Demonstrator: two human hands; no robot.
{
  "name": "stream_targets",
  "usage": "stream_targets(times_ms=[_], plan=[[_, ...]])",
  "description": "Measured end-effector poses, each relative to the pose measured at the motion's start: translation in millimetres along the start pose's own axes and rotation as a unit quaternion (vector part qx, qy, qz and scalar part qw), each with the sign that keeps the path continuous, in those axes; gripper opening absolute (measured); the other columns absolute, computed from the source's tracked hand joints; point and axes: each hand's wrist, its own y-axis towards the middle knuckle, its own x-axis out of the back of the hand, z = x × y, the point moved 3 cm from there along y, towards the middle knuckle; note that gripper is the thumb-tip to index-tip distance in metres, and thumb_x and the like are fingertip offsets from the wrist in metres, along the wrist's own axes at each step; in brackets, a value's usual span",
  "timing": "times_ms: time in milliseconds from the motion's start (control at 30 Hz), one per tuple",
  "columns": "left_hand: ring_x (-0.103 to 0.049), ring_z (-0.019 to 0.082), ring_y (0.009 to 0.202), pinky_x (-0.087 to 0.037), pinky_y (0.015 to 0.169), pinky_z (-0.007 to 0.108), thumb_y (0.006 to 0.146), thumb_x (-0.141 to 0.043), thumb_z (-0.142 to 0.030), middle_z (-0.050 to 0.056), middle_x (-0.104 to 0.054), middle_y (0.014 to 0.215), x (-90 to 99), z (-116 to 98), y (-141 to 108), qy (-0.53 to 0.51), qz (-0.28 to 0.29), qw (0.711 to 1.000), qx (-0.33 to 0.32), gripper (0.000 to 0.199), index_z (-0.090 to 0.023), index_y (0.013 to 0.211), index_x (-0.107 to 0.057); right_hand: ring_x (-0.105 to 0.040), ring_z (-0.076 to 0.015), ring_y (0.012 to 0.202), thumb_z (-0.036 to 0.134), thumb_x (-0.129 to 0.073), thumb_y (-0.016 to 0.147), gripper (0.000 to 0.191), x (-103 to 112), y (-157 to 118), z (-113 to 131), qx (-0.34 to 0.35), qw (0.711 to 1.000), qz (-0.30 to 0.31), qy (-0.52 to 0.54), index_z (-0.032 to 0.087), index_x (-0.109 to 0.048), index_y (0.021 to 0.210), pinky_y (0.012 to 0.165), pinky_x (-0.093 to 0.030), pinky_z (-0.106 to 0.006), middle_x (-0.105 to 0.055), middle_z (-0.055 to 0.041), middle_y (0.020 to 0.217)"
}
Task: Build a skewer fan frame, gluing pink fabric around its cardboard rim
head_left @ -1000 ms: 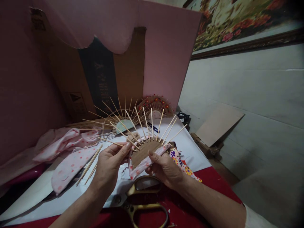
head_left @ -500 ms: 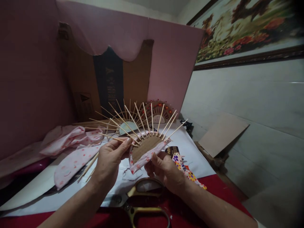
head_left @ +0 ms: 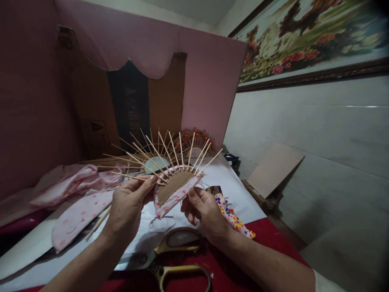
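A half-round cardboard piece (head_left: 175, 187) is held up before me, bordered with pink spotted cloth (head_left: 165, 207). Thin wooden sticks (head_left: 181, 151) fan out from its curved edge. My left hand (head_left: 132, 202) pinches its left end with thumb and fingers, at the lowest sticks. Beside the straight lower edge, my right hand (head_left: 208, 213) has its thumb tip close to the cloth and its bent fingers apart below it. Whether that thumb presses on the cloth is hard to see. Large scissors (head_left: 156, 269) with gold handles lie below the piece.
Behind stand a second stick fan (head_left: 156, 164) and a red-dotted arched piece (head_left: 197, 136), near a pink panel with a cardboard box (head_left: 165, 105). Pink cloth (head_left: 73, 182) lies left on the white sheet (head_left: 243, 202). Flowered fabric (head_left: 235, 223) is right, and a flat board (head_left: 275, 170) leans by the wall.
The whole view has shifted, so most things sit further left. My right hand has slid a little rightward along the lower edge and looks looser. My left hand keeps its pinch.
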Motion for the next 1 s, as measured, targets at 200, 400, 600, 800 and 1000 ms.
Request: stream_targets(times_ms=[200,400,600,800,1000], plan=[[-0.059,0.010,0.059,-0.047,0.057,0.019,0.066,-0.075,-0.025,0.001,-0.069,0.062,-2.5,-1.2,-2.9,-0.007,0.002,1.000,0.006,0.014,-0.013,0.071,-0.071,-0.045,-0.0037,0.036,0.054,-0.052,0.083,0.044,0.9,0.2,-2.1,0.004,1.000,-0.004,0.019,0.013,-0.053,0.069,0.032,-0.026,-0.015,-0.060,-0.0014,0.060],[-0.060,0.011,0.061,-0.048,0.058,0.021,0.064,-0.076,-0.028,0.002,-0.071,0.067,-3.4,4.2,-3.7,0.000,0.005,1.000,0.013,0.017,-0.013,0.073,-0.071,-0.045,-0.0033,0.036,0.054,-0.053,0.082,0.046,0.2,-0.2,-3.4,-0.003,1.000,0.005,0.005,0.011,-0.055,0.066,0.033,-0.027,-0.015,-0.061,-0.0024,0.058],[-0.060,0.011,0.062,-0.048,0.058,0.020,0.068,-0.074,-0.027,0.001,-0.071,0.068,-4.9,6.9,-5.6,0.010,0.016,1.000,0.012,0.017,-0.014,0.076,-0.071,-0.038,-0.0027,0.033,0.053,-0.060,0.078,0.042,-1.0,-2.4,-2.9,-0.015,1.000,0.022,0.017,0.012,-0.056,0.071,0.032,-0.026,-0.014,-0.051,0.0038,0.045],[-0.061,0.010,0.062,-0.049,0.058,0.018,0.067,-0.075,-0.025,0.001,-0.072,0.069,-8.2,4.5,-8.7,0.005,0.020,1.000,0.014,0.014,-0.014,0.074,-0.071,-0.039,-0.0036,0.036,0.052,-0.064,0.075,0.041,-3.8,-4.8,-3.7,-0.028,0.999,0.037,0.017,0.012,-0.056,0.072,0.033,-0.025,-0.015,-0.049,0.0040,0.046],[-0.058,0.007,0.056,-0.046,0.052,0.012,0.063,-0.077,-0.024,-0.001,-0.069,0.062,-8.3,1.4,-9.2,-0.001,0.007,1.000,0.018,0.013,-0.014,0.069,-0.072,-0.034,-0.0034,0.035,0.053,-0.058,0.079,0.042,-3.0,-3.1,0.2,0.009,0.999,0.041,-0.006,0.012,-0.056,0.071,0.034,-0.022,-0.018,-0.047,0.0047,0.045]])
